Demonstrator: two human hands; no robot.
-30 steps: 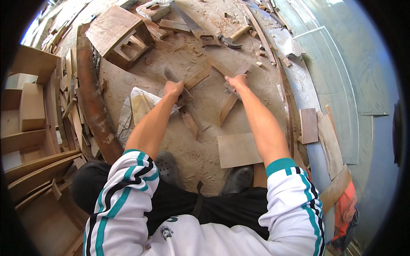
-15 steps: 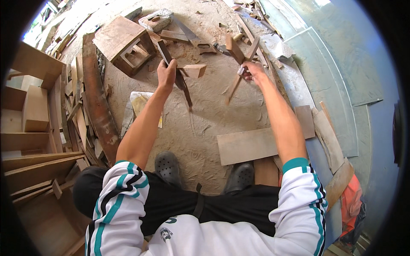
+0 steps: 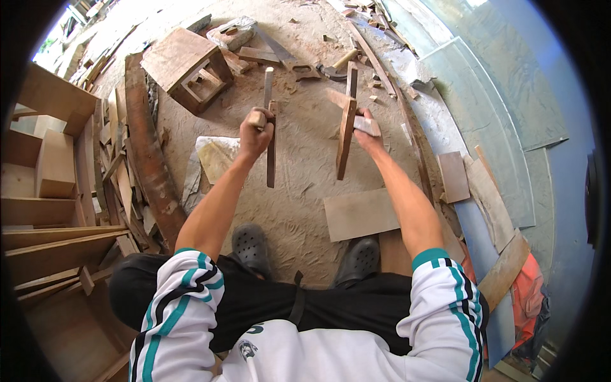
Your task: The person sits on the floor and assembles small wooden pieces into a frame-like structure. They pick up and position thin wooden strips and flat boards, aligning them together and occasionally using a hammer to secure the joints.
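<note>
My left hand (image 3: 253, 139) is closed around a cross-shaped wooden piece (image 3: 272, 156) made of joined slats. One slat hangs down past my fingers, another sticks up beyond them, and a block-like end shows at my thumb. A similar crossed wooden piece (image 3: 344, 143) is in my right hand (image 3: 366, 132), gripped with its pale end poking out over my fingers; one of its arms is slightly blurred. Both pieces are held up over the floor, a gap between them. Beyond them lie a handsaw (image 3: 287, 56) and a hammer (image 3: 344, 60) with a light wooden handle.
A wooden box-like stool (image 3: 181, 60) stands at the far left. Boards and offcuts (image 3: 118, 146) pile up along the left, beside wooden cabinetry (image 3: 54, 165). Near my right shoe (image 3: 356, 261) lies a flat board (image 3: 359, 213). Glass sheets (image 3: 487, 121) lean at the right.
Both wooden pieces have been turned in my hands, so their long slats now stand nearly parallel. My hands have come closer together and slightly nearer to me.
</note>
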